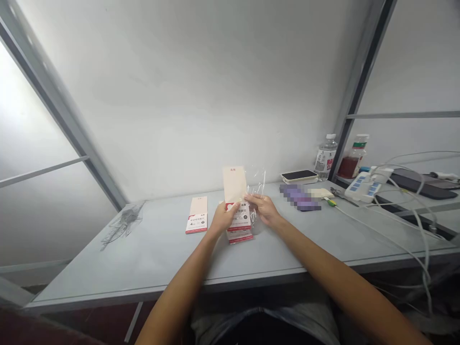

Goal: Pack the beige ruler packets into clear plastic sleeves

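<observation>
My left hand [224, 218] grips the lower part of an upright cream-and-red paper packet [235, 187]. My right hand [262, 210] pinches a clear plastic sleeve [257, 191] beside that packet, and the two hands nearly touch. Under the hands lies a small stack of similar red-printed packets [240, 235]. A further packet [196, 215] rests flat to the left, apart from the stack.
The pale grey table [154, 254] carries crumpled clear plastic [122, 224] at left. To the right stand a water bottle [326, 157], a red-filled bottle [354, 155], a pixelated purple item [300, 197], scissors [341, 196], a power strip [362, 187] and tangled white cables [413, 225].
</observation>
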`<state>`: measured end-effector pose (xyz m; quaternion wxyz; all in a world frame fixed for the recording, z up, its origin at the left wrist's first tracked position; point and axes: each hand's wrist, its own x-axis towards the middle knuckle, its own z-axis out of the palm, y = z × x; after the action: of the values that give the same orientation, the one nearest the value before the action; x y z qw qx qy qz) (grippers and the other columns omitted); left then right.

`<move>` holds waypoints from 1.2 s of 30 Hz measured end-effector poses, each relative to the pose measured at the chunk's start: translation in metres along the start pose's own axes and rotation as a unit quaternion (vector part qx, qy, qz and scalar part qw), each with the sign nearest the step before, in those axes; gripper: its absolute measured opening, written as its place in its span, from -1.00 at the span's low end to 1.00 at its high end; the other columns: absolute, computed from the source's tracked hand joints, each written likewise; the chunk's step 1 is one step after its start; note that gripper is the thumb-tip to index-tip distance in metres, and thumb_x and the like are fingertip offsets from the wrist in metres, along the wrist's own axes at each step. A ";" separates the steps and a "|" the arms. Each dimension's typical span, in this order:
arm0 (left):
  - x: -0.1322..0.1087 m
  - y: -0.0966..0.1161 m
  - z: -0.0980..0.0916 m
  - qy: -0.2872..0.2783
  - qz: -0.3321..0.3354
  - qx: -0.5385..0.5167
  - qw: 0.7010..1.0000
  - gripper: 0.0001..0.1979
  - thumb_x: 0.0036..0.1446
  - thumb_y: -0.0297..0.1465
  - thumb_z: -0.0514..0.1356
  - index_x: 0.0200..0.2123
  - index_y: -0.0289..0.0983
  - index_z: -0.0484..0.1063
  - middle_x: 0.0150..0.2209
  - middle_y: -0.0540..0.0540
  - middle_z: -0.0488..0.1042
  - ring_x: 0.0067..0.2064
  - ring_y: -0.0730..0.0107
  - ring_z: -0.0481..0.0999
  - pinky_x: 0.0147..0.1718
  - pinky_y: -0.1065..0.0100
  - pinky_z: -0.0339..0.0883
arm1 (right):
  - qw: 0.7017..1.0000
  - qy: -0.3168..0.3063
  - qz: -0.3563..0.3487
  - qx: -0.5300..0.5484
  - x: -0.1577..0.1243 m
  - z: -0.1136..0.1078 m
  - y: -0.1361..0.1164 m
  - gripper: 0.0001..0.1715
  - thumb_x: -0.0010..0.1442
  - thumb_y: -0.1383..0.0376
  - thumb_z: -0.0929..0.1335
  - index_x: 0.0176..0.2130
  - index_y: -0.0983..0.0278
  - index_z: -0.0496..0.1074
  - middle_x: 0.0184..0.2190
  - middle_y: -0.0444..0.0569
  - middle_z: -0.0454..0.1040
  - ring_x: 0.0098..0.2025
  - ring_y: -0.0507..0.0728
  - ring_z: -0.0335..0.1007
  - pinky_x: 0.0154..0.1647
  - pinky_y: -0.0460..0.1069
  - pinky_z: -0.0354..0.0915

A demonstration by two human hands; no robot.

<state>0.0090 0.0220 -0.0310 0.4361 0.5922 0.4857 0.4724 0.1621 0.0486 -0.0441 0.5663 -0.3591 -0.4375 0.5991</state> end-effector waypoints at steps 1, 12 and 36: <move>0.000 0.001 -0.001 -0.020 0.003 0.007 1.000 -0.67 -0.11 -0.13 0.18 -0.52 -0.31 0.38 -0.55 -0.02 0.41 -0.47 0.42 0.39 -0.49 0.43 0.22 | 1.000 0.002 0.000 0.005 0.000 -0.001 0.000 -0.71 -0.22 0.19 0.48 -0.45 0.30 0.48 -0.46 -0.04 0.52 -0.44 0.08 0.42 -0.39 -0.04 0.35; 0.001 0.005 -0.018 -0.087 -0.010 0.038 0.995 -0.65 -0.10 -0.11 0.16 -0.54 -0.32 0.38 -0.52 -0.08 0.45 -0.49 0.38 0.42 -0.52 0.40 0.24 | 1.000 0.027 -0.001 0.008 0.001 -0.005 -0.008 -0.68 -0.20 0.24 0.48 -0.35 0.27 0.48 -0.41 -0.05 0.52 -0.42 0.07 0.44 -0.36 -0.04 0.36; 0.001 0.003 -0.004 -0.012 -0.003 -0.054 0.998 -0.50 0.02 -0.09 0.08 -0.03 -0.24 0.18 -0.43 -0.04 0.44 -0.47 0.44 0.42 -0.53 0.42 0.26 | 0.998 -0.020 0.015 0.051 0.001 -0.004 -0.006 -0.72 -0.17 0.26 0.47 -0.38 0.33 0.47 -0.43 -0.03 0.53 -0.42 0.08 0.43 -0.35 -0.03 0.38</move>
<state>0.0059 0.0227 -0.0277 0.4744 0.5718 0.4560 0.4900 0.1680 0.0500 -0.0397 0.5660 -0.3239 -0.4124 0.6361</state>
